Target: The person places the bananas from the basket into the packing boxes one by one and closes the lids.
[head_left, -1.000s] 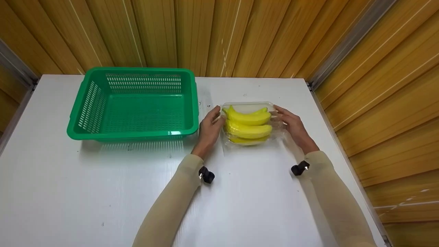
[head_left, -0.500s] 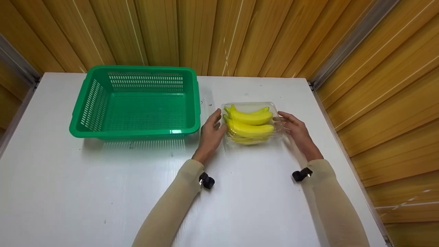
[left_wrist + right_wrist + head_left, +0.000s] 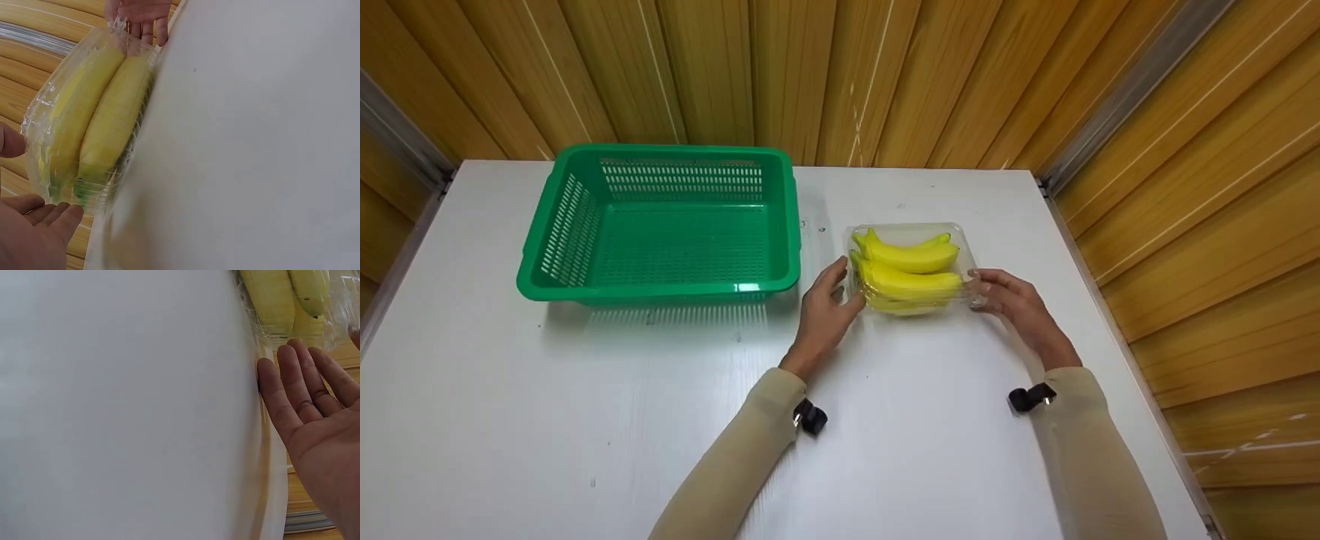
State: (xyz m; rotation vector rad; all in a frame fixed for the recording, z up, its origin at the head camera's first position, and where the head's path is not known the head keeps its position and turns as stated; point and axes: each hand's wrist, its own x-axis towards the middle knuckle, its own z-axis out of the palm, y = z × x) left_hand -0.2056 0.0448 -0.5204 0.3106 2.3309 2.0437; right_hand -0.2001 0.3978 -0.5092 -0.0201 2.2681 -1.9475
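A clear plastic clamshell box [image 3: 964,244] lies on the white table with yellow bananas [image 3: 915,256] inside, seen through its lid. My left hand [image 3: 825,319] is at the box's left side, fingertips by the edge and thumb at the near left corner. In the left wrist view its fingers [image 3: 62,219] lie extended against the box's end. At the right side, my right hand [image 3: 1024,311] has its fingertips at the near right part of the edge. The right wrist view shows the right hand's fingers [image 3: 292,377] nearly straight and its thumb [image 3: 354,336] by the crinkled plastic.
To the left of the box stands a green plastic basket [image 3: 660,292] with slotted sides. The white table [image 3: 660,435] ends at wood-patterned walls [image 3: 787,75] at the back and right. A small black camera sits on each wrist.
Both hands have slid toward me along the box's sides, the right from the far corner to near the front. The box has stayed about in place.
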